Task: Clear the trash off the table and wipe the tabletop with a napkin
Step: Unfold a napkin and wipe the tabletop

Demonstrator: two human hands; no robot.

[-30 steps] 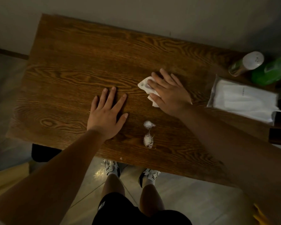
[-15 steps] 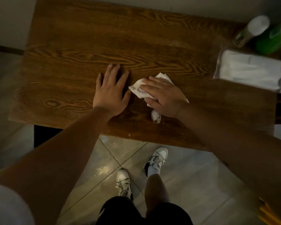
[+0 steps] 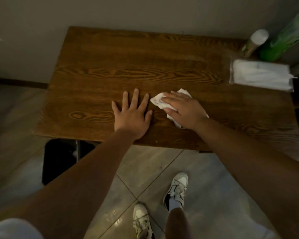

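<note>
While the left hand [image 3: 131, 116] lies flat on the counter [image 3: 128, 62] with fingers spread and straight, holding nothing, the right hand [image 3: 183, 111] presses a napkin [image 3: 158, 100] down just beside it, fingers straight over the crumpled white paper. Both hands sit near the counter's near edge, close together but not touching. At the far right corner lies a pack of napkins [image 3: 261, 75], with a white-capped bottle [image 3: 255, 42] and a green bottle [image 3: 283, 40] behind it. Under the counter's left side stands a dark bin [image 3: 59, 161]. Below on the tiled floor [image 3: 145, 166] are two white shoes [image 3: 177, 188]
</note>
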